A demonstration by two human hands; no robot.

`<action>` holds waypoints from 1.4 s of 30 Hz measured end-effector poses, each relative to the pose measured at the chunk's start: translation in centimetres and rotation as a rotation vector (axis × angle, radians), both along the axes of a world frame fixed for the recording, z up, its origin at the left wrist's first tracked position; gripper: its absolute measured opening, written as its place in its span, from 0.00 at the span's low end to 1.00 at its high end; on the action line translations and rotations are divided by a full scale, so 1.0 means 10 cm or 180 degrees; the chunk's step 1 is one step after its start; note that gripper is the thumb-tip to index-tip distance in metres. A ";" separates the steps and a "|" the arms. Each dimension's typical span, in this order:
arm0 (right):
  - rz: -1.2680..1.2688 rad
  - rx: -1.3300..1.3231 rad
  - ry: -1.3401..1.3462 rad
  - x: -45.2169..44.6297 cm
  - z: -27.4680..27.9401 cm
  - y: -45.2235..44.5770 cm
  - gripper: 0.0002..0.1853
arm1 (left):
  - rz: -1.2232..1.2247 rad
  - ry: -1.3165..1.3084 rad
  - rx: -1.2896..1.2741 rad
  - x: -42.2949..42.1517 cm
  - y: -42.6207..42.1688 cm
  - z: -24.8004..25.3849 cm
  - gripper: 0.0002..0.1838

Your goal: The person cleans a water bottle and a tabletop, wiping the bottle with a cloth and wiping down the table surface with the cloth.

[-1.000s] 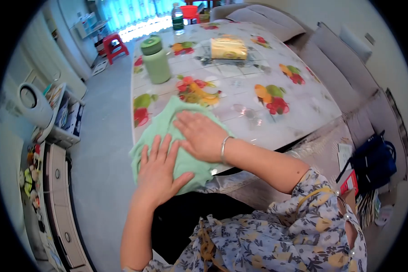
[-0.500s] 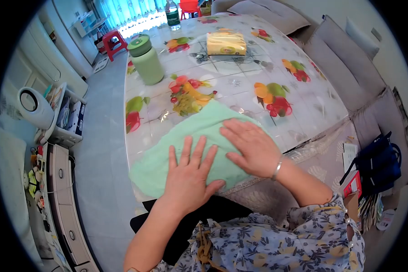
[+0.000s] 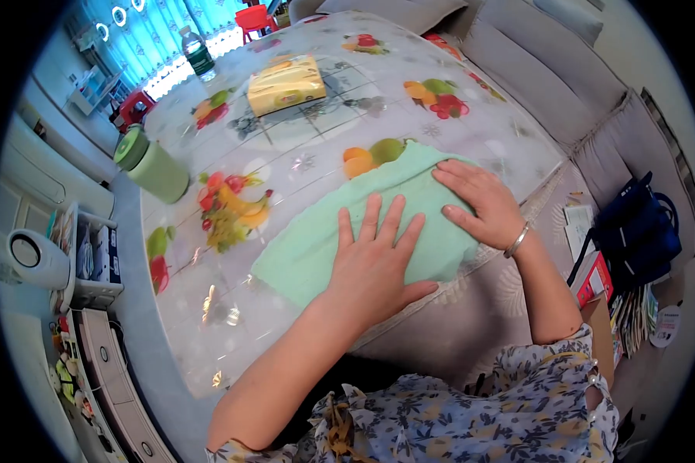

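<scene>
The largest item is the table point(image 3: 216, 339), with a glossy surface printed with fruit clusters and a tile-like grid. A grey cushioned sofa point(image 3: 548, 65) stands along its right side. The light green cloth point(image 3: 440, 255) is spread on the table top at the near right edge, partly covering one fruit print; its surface shows shallow folds, the most marked toward its upper right end. A dark blue bag point(image 3: 633, 224) rests on the sofa at the far right of the view. The left hand point(image 3: 374, 262) lies palm down on the middle of the cloth, fingers extended and spread wide, thumb pointing right. The right hand point(image 3: 483, 204) lies palm down on the right part of the cloth, fingers extended side by side, thumb set apart; neither hand is closed around an object. The hands are near each other but not touching. A yellow soft pack point(image 3: 286, 89) lies farther back on the table, well apart from the cloth. A green lidded bottle point(image 3: 161, 174) stands near the left table edge. A slimmer clear bottle point(image 3: 198, 55) with a dark green label stands near the far left edge. The smallest item, a silver bracelet point(image 3: 517, 240), encircles the right wrist.
</scene>
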State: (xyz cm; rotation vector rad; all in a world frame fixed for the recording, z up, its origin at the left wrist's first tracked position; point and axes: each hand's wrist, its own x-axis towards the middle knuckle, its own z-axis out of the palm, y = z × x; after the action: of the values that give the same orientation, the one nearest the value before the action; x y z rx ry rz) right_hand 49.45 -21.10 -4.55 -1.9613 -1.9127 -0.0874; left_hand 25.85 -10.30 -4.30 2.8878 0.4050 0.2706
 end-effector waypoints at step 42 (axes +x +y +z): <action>0.0884 -0.0820 -0.0399 -1.53 0.02 0.93 0.36 | 0.0860 -0.0075 -0.0158 -1.73 0.07 -0.15 0.43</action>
State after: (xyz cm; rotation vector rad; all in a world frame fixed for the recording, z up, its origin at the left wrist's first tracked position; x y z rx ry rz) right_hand 34.14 -11.85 -4.37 -1.8584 -2.3615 0.1226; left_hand 8.54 -9.58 -5.77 2.7748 0.7875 0.3318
